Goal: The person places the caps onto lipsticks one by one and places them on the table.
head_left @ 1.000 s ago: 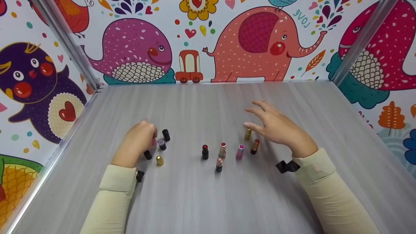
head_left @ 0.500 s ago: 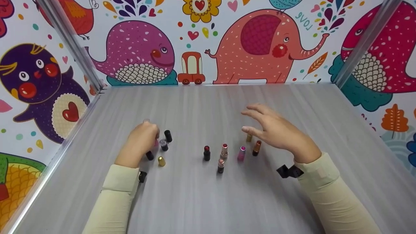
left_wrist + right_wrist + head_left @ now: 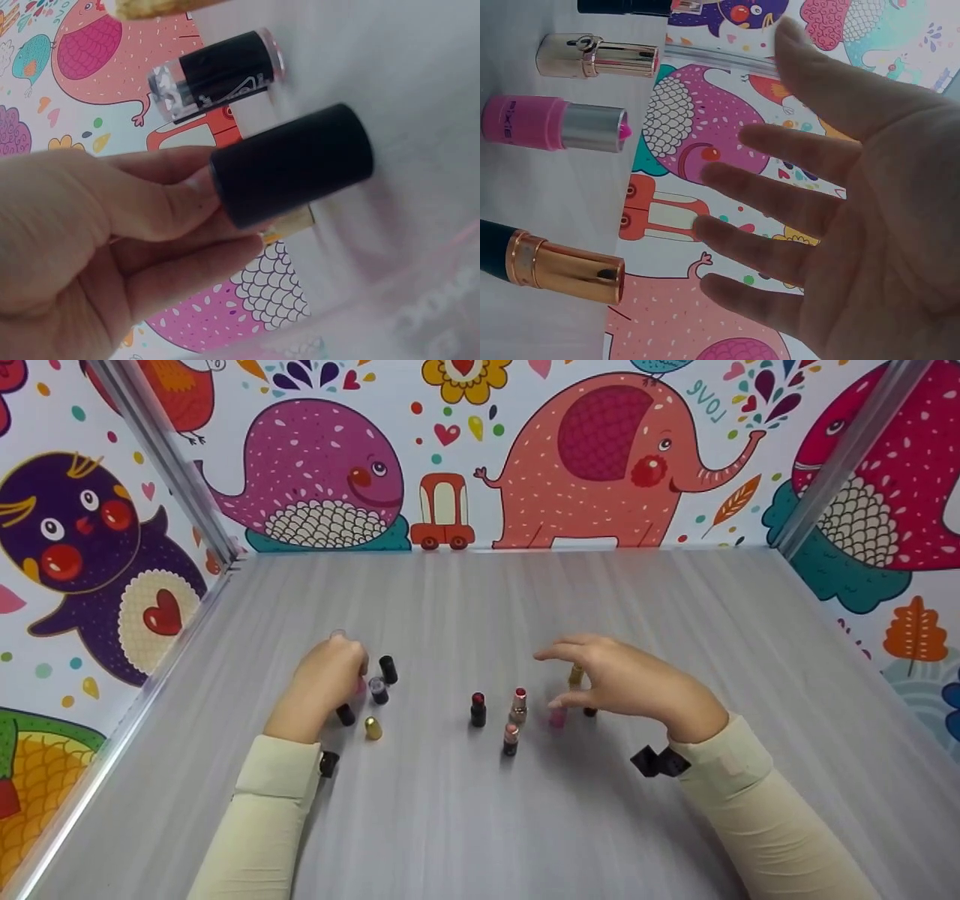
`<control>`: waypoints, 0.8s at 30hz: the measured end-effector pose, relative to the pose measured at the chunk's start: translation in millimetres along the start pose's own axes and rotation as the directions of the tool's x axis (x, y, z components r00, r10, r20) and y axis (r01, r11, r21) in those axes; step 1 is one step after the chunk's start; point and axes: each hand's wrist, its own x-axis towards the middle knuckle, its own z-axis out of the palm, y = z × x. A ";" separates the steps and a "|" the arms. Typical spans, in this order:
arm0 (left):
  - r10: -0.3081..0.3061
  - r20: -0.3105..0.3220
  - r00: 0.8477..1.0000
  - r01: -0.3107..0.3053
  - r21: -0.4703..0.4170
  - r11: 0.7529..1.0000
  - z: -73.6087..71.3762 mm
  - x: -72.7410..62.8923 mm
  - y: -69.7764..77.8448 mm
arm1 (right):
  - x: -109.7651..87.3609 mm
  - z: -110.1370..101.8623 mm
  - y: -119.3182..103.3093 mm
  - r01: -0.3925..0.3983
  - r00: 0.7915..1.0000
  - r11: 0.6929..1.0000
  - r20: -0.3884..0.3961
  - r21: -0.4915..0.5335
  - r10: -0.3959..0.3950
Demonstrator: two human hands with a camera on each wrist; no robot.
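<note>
My left hand [image 3: 322, 682] bends down among loose lipstick caps at the left of the table. In the left wrist view, a black cap [image 3: 292, 165] covers its fingertips, so I cannot tell what they pinch. A clear, gold-banded piece [image 3: 291, 223] shows just past them. Pink [image 3: 361, 687] peeks out beside the hand. My right hand [image 3: 622, 682] hovers with spread fingers over uncapped, upright lipsticks, its thumb overlapping the pink lipstick [image 3: 551, 124]. Next to that stand a copper-and-black lipstick [image 3: 566, 266], a rose-gold one [image 3: 596, 56] and a gold one [image 3: 575, 674].
A red lipstick in a black case [image 3: 478, 710] and a pale one with a black base [image 3: 511, 740] stand mid-table. Near the left hand are a gold cap [image 3: 373, 727], a black-and-clear cap [image 3: 379, 691] and another black cap [image 3: 388, 669]. Cartoon-printed walls enclose the table.
My right hand has come down and slightly left, from the gold lipstick to over the pink and copper ones, hiding much of them. The left hand has stayed among the caps.
</note>
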 end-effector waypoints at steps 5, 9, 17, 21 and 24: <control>-0.001 -0.006 1.000 0.001 0.000 1.000 0.3 0.3 -0.1 | 3.5 10.4 2.0 0.051 0.998 0.998 0.031 -0.035 -0.050; -0.006 0.006 1.000 0.006 0.001 1.000 -0.5 1.0 0.5 | 7.7 18.7 -1.3 0.054 0.996 0.997 0.069 -0.056 -0.050; 0.001 0.012 1.000 -0.001 0.004 1.000 -0.9 1.9 0.0 | 11.8 32.5 -5.2 0.066 0.996 0.995 0.068 -0.078 -0.061; -0.013 0.026 1.000 0.013 0.001 1.000 0.5 2.5 -0.2 | 13.8 36.5 -4.9 0.061 0.998 0.992 0.042 -0.110 -0.057; -0.022 0.031 0.999 0.022 0.000 1.000 1.4 2.6 0.0 | 14.7 38.0 -4.4 0.056 0.998 0.991 0.027 -0.122 -0.053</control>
